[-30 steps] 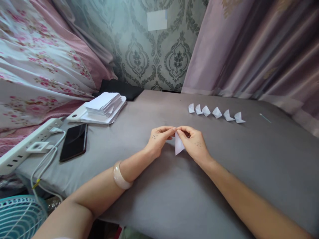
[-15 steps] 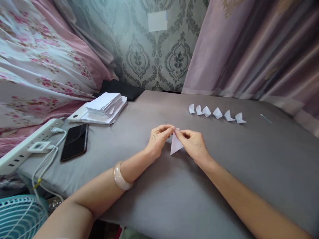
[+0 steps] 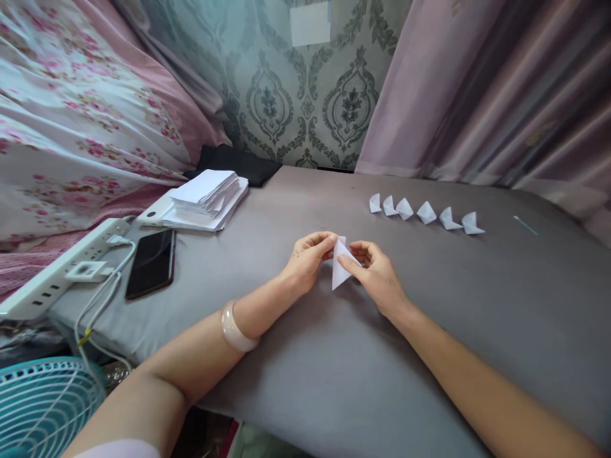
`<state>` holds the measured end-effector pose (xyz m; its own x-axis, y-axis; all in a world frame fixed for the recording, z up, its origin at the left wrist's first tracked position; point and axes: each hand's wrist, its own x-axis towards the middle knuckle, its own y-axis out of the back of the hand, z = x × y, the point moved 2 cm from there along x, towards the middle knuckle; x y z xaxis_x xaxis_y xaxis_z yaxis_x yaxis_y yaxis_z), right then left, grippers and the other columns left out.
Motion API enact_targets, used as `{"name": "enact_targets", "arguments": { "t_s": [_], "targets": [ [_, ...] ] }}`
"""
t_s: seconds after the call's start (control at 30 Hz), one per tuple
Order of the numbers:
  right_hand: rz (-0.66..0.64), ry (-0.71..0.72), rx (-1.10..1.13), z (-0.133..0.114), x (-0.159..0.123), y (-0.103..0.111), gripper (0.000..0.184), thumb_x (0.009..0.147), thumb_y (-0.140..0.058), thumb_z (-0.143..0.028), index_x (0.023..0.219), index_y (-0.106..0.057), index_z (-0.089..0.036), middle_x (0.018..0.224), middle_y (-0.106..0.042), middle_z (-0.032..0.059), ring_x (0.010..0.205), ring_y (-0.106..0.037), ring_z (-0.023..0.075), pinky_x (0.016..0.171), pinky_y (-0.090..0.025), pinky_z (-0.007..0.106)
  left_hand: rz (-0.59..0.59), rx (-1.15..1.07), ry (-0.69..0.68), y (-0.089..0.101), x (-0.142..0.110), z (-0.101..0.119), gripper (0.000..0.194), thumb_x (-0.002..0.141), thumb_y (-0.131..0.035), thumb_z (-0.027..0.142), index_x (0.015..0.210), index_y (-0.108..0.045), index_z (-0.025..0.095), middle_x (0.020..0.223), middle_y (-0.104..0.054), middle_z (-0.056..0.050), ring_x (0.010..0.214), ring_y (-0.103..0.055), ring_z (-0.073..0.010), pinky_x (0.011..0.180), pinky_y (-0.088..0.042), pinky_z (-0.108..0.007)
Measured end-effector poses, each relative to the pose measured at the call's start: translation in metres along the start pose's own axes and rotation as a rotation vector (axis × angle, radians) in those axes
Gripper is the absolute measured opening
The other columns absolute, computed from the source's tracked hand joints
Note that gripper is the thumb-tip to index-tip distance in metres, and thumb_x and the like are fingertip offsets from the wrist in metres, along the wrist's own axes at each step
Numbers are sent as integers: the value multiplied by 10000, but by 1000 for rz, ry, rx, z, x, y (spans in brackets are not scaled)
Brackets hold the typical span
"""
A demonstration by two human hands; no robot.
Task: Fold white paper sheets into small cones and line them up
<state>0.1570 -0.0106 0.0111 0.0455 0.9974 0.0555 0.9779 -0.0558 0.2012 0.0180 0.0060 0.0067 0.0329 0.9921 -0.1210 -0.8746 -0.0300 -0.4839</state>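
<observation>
A folded piece of white paper (image 3: pixel 340 273), triangular with its point downward, is held up between both hands above the grey-covered table (image 3: pixel 296 356). My left hand (image 3: pixel 311 253) pinches its upper left edge between thumb and fingers. On the other side my right hand (image 3: pixel 375 270) grips it, thumb laid on the front face and fingers curled behind. Part of the paper is covered by the right thumb. Beyond the hands, to the right, several small folded paper shapes (image 3: pixel 426 213) stand in a row.
At the left lie a stack of white paper (image 3: pixel 205 197), a black phone (image 3: pixel 151 264) and a power strip (image 3: pixel 57 273) with white cables. A cotton swab (image 3: pixel 525 224) rests at the far right. A turquoise fan (image 3: pixel 48 407) stands below the table's left edge.
My right thumb has slid down from the paper's top onto its front face, and the right fingers have spread behind it. The left hand still pinches the top. The view has shifted slightly.
</observation>
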Motion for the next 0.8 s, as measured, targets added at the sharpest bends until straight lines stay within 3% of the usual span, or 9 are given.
{"name": "enact_targets", "arguments": {
  "t_s": [0.13,0.33,0.5,0.8],
  "targets": [
    [-112,-54,152,0,-2,-4,437,691,-735,-497,976,-686,-170,957,-722,84,887,-657,208,779,-494,335,-116,38,7,-2,-3,-2,231,665,-794,348,762,-683,171,794,-647,-16,769,-573,-124,755,-429,-265],
    [-45,-10,20,3,-4,-3,365,684,-747,-517,746,-675,-165,668,-643,-3,636,-568,138,606,-424,273,-110,82,-19,-1,-3,-4,236,681,-781,362,767,-665,176,786,-627,-1,743,-551,-109,733,-406,-253],
    [-1,33,147,0,-2,-4,370,699,-750,-473,905,-687,-173,887,-725,60,787,-652,176,714,-499,307,-82,130,-73,-2,-3,-2,236,693,-763,364,760,-656,165,759,-610,-4,714,-515,-100,717,-396,-249],
    [122,119,148,-1,-2,-4,304,737,-719,-439,892,-645,-189,828,-700,47,736,-648,169,697,-524,323,-117,69,-36,-5,-6,-1,247,679,-786,364,780,-692,160,796,-639,-25,733,-550,-113,727,-418,-272]
  ]
}}
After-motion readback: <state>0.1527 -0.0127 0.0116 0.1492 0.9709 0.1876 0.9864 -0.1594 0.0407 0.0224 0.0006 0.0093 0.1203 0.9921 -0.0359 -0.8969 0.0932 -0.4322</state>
